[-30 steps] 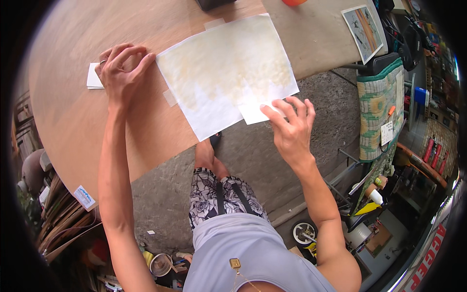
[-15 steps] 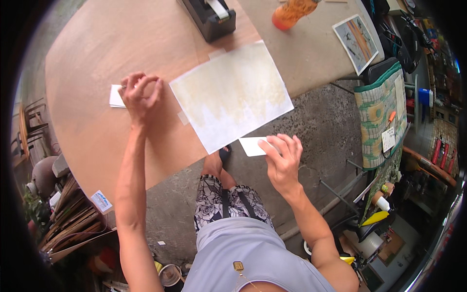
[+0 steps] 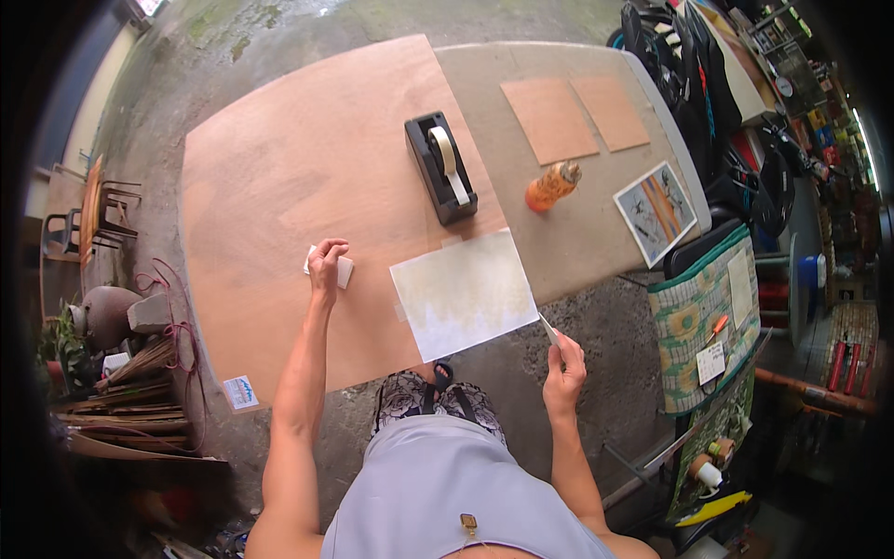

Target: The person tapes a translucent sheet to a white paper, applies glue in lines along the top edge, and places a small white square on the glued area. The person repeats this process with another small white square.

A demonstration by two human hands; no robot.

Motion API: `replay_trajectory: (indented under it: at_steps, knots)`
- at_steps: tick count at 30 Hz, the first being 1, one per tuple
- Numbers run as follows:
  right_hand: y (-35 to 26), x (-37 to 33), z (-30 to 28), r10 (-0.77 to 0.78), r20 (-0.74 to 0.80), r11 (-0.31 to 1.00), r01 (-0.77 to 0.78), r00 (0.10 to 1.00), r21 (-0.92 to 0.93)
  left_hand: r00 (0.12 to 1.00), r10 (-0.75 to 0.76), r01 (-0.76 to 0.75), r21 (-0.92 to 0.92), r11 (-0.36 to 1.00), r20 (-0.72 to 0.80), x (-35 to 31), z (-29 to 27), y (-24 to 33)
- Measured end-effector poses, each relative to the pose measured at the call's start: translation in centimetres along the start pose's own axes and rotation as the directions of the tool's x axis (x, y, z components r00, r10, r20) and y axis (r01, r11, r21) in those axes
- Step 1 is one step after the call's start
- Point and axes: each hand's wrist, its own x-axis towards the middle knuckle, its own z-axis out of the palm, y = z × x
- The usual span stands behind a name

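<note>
A large sheet of paper with a pale yellowish wash lies at the table's near edge, tape pieces at its borders. My right hand is beside its lower right corner, fingers closed on a thin white card seen nearly edge-on. To the left of the sheet, my left hand is over small white cards. Its fingers are curled, and white shows on both sides of them; the fingertips' hold is partly hidden. A black tape dispenser with a pale roll stands beyond the sheet.
On the table's right part are an orange bottle, two thin brown boards and a printed picture. A cloth-covered chair stands to the right. A label marks the near left corner. Wood pieces lie on the left.
The view has shifted back, showing more of the table. My right hand has turned the white card from face-on to nearly edge-on, by the sheet's corner. My left hand stays at the small white cards.
</note>
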Motion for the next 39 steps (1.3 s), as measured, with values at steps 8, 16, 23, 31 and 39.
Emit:
replay_trajectory:
  at_steps: [8,16,23,31,39]
  knots:
    - [2.1,4.1,0.2,0.107,-0.017,0.983,-0.104,0.994,0.153,0.996,0.085,-0.092,-0.262,0.961,-0.038,-2.3,2.2,5.3]
    - [4.6,10.4,-1.2,0.022,0.154,0.911,-0.083,0.988,0.404,0.662,0.613,-0.301,-0.596,0.744,0.431,-20.2,10.4,24.9]
    - [6.8,15.3,-6.7,-0.119,0.229,0.806,-0.041,0.966,0.591,0.09,0.826,-0.439,-0.722,0.534,0.557,-32.0,18.5,35.4]
    - [9.4,17.0,-10.1,-0.046,0.178,0.624,-0.111,0.983,0.774,-0.215,0.907,-0.527,-0.825,0.203,0.361,-38.8,27.8,36.6]
    - [12.9,17.7,-13.9,0.14,0.064,0.643,-0.14,0.988,0.753,-0.436,0.877,-0.751,-0.618,-0.233,0.199,-41.8,33.5,35.9]
